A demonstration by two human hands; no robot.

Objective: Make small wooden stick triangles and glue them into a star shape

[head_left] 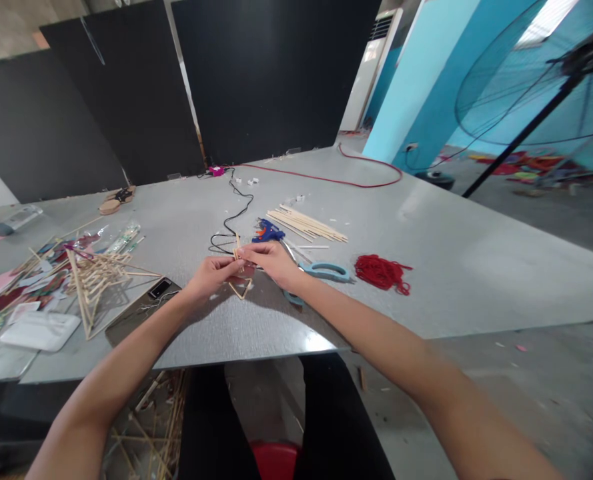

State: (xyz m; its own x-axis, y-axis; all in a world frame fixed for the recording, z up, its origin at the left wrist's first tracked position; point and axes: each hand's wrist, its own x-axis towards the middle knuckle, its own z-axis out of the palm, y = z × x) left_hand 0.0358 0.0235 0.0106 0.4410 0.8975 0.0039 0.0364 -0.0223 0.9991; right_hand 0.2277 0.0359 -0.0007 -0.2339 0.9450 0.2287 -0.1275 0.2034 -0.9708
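Both hands meet over the middle of the table. My left hand (215, 275) is closed, its fingers pinching short wooden sticks (237, 245) that stand up between the hands. From the right, my right hand (271, 259) pinches the same sticks. Just below the hands, a small triangle of wooden sticks (241, 295) shows, partly covered by them. A blue glue gun (267, 231) lies behind my right hand. Light-blue scissors (329, 271) rest under and beside my right wrist, partly hidden.
Loose wooden sticks (309, 223) lie behind the glue gun, and red yarn (382, 272) sits right of the scissors. Stick frames (93, 287), scraps, a white box (41, 330) and a phone (159, 289) are at left. A black cord (239, 210) runs back; a fan (541, 113) stands right.
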